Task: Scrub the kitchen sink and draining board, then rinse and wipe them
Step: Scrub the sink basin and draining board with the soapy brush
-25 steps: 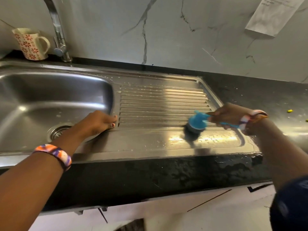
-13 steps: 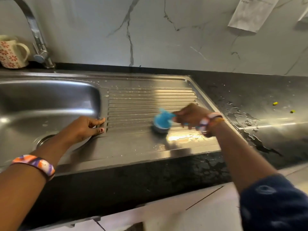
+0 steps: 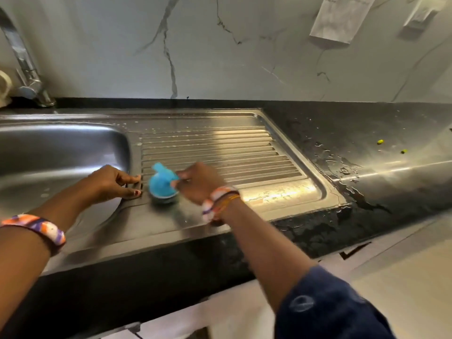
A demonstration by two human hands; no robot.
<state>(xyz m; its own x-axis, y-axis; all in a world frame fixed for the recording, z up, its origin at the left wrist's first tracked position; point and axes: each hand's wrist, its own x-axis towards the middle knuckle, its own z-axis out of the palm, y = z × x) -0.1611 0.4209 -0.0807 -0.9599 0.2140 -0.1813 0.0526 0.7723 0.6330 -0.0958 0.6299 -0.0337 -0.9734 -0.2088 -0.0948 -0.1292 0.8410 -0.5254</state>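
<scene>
The right hand (image 3: 199,183) gripped the handle of the blue brush (image 3: 162,183), fingers curled round it, with the brush head pressed bristles-down on the draining board (image 3: 244,152) at its near left corner, just beside the sink (image 3: 61,152). The left hand (image 3: 111,183) rested flat on the strip between basin and board, fingers fairly straight and holding nothing, its fingertips nearly touching the brush. The step in hand looked to be scrubbing the board, and the task seemed early: soap flecks lay on the ribs and no rinse or wipe showed. To do it well, the brush would best run along the grooves rather than across them, so the bristles reach the channel bottoms, with firm even pressure and overlapping strokes. The left hand sat close enough to be knocked, so it might shift toward the sink rim while bracing. The far corners and raised edge of the board needed the same attention. Water (image 3: 342,172) pooled on the black counter (image 3: 367,123) at the right, so hard strokes risked pushing more suds over that edge.
</scene>
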